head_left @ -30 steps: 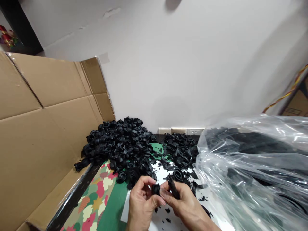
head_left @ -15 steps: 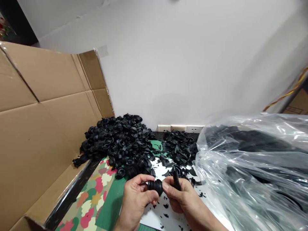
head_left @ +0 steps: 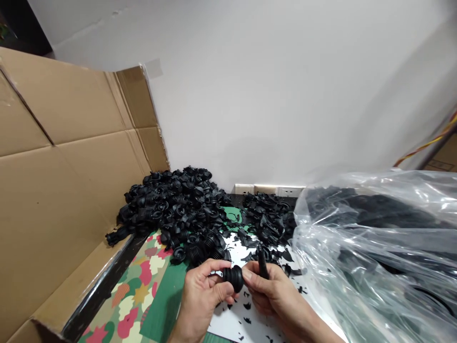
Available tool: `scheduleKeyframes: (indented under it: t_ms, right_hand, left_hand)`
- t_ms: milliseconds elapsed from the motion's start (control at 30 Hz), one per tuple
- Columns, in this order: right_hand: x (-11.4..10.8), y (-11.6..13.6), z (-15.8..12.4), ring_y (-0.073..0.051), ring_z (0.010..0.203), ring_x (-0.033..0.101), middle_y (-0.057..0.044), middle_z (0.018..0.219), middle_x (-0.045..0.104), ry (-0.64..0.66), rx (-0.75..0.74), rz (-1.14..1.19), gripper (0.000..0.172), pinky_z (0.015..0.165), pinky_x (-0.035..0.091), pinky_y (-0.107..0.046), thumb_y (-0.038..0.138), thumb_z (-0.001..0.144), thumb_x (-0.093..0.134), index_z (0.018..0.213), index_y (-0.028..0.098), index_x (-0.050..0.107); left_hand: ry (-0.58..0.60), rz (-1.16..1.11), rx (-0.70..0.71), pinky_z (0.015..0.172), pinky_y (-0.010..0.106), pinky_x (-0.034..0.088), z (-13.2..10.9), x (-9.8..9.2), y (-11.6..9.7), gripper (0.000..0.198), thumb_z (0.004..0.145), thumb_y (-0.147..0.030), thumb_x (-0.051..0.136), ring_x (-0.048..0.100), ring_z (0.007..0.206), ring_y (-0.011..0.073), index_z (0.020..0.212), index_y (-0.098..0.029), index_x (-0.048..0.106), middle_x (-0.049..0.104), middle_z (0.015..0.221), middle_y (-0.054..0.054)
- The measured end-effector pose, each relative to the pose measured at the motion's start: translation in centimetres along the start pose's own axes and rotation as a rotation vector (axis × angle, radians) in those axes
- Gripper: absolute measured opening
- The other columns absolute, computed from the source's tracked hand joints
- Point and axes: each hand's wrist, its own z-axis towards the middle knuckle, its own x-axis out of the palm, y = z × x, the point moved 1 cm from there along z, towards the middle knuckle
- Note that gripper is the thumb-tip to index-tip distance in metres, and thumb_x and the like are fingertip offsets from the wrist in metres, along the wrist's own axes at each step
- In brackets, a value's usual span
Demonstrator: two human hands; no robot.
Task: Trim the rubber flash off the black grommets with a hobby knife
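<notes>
My left hand (head_left: 203, 291) pinches the ribbed piece (head_left: 234, 278), best held steady but uncrushed; my right hand (head_left: 272, 289) grips a dark stick (head_left: 262, 262)

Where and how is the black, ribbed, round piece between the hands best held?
Probably around its narrower end, from the left: the black, ribbed, round piece is held sideways, its wider end facing the right hand. The left hand pinches it that way, wider end exposed.

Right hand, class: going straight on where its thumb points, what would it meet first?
The right hand would probably meet the ribbed black piece held by the left hand first; the two may already touch, though depth is unclear.
</notes>
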Motion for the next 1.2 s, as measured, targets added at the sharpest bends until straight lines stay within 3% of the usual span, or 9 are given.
scheduleKeyframes:
  t_ms: [200, 300, 500, 633, 700, 800, 933, 1033, 1200]
  right_hand:
    - [0.1, -0.6, 0.3, -0.004, 0.036, 0.013, 0.014, 0.04, 0.023, 0.011, -0.003, -0.071, 0.041, 0.038, 0.012, -0.022, 0.054, 0.062, 0.07, 0.061, 0.019, 0.05]
    - [-0.2, -0.6, 0.5, -0.006, 0.037, 0.021, 0.011, 0.041, 0.029, -0.013, -0.06, -0.24, 0.04, 0.039, 0.019, -0.022, 0.055, 0.064, 0.068, 0.059, 0.018, 0.052]
    - [-1.9, 2.1, -1.2, -0.017, 0.056, 0.047, -0.001, 0.062, 0.055, -0.316, -0.263, -0.53, 0.042, 0.051, 0.036, -0.027, 0.058, 0.07, 0.061, 0.082, 0.018, 0.066]
    - [-2.8, 3.7, -3.0, -0.023, 0.072, 0.053, -0.006, 0.077, 0.061, -0.429, -0.418, -0.583, 0.045, 0.062, 0.043, -0.032, 0.063, 0.071, 0.057, 0.089, 0.024, 0.069]
    - [-2.9, 3.7, -3.5, -0.022, 0.068, 0.053, -0.006, 0.076, 0.061, -0.429, -0.437, -0.624, 0.048, 0.059, 0.044, -0.031, 0.066, 0.071, 0.056, 0.091, 0.025, 0.07]
    - [-2.6, 2.8, -3.2, -0.015, 0.048, 0.047, 0.0, 0.056, 0.052, -0.324, -0.37, -0.533, 0.052, 0.045, 0.037, -0.026, 0.069, 0.073, 0.051, 0.087, 0.021, 0.067]
    - [-1.8, 1.1, -2.0, -0.01, 0.038, 0.04, 0.006, 0.042, 0.044, -0.232, -0.311, -0.256, 0.045, 0.042, 0.029, -0.022, 0.063, 0.071, 0.06, 0.078, 0.019, 0.057]
    - [-1.4, 0.2, -1.7, -0.009, 0.04, 0.042, 0.007, 0.044, 0.048, -0.274, -0.335, -0.155, 0.039, 0.043, 0.03, -0.021, 0.051, 0.063, 0.075, 0.075, 0.019, 0.056]
    - [-1.1, 0.0, -1.9, -0.012, 0.048, 0.05, 0.001, 0.059, 0.058, -0.286, -0.42, -0.183, 0.029, 0.047, 0.04, -0.024, 0.043, 0.063, 0.077, 0.077, 0.018, 0.069]
  left_hand:
    - [-0.049, 0.066, 0.127, 0.043, 0.02, 0.046, -0.4, 0.2, -0.4, 0.016, 0.057, -0.009, 0.074, 0.057, 0.046, 0.0106, 0.071, -0.015, 0.074, 0.059, 0.067, -0.001]
    - [-0.039, 0.147, 0.2, 0.045, 0.019, 0.045, -0.6, 0.1, -0.2, 0.015, 0.061, -0.007, 0.07, 0.055, 0.05, 0.0101, 0.072, -0.016, 0.074, 0.058, 0.073, 0.0]
    - [-0.031, 0.212, 0.199, 0.042, 0.02, 0.041, -0.5, -0.3, 0.8, 0.014, 0.064, -0.005, 0.066, 0.053, 0.047, 0.0094, 0.07, -0.017, 0.072, 0.058, 0.072, 0.001]
    - [-0.042, 0.245, 0.175, 0.041, 0.019, 0.039, -0.5, -0.2, 1.0, 0.012, 0.065, -0.007, 0.065, 0.053, 0.044, 0.0082, 0.068, -0.017, 0.071, 0.057, 0.072, 0.0]
    - [-0.051, 0.274, 0.163, 0.04, 0.019, 0.039, -0.6, -0.1, 0.8, 0.01, 0.064, -0.008, 0.066, 0.052, 0.043, 0.0079, 0.068, -0.017, 0.07, 0.056, 0.072, 0.0]
    - [-0.06, 0.304, 0.151, 0.04, 0.019, 0.038, -0.7, 0.1, 0.5, 0.009, 0.063, -0.008, 0.066, 0.052, 0.042, 0.0076, 0.067, -0.016, 0.07, 0.056, 0.071, -0.001]
    - [-0.057, 0.311, 0.141, 0.039, 0.019, 0.037, -0.6, 0.2, 0.6, 0.007, 0.064, -0.01, 0.066, 0.052, 0.042, 0.0079, 0.067, -0.015, 0.069, 0.056, 0.071, 0.0]
    - [-0.039, 0.317, 0.144, 0.04, 0.02, 0.038, -0.6, 0.2, 0.7, 0.006, 0.065, -0.011, 0.066, 0.052, 0.043, 0.0084, 0.068, -0.015, 0.069, 0.055, 0.072, 0.0]
    - [-0.009, 0.362, 0.161, 0.044, 0.022, 0.041, -0.7, 0.3, 0.6, 0.006, 0.067, -0.011, 0.065, 0.052, 0.046, 0.0096, 0.07, -0.015, 0.069, 0.056, 0.073, 0.0]
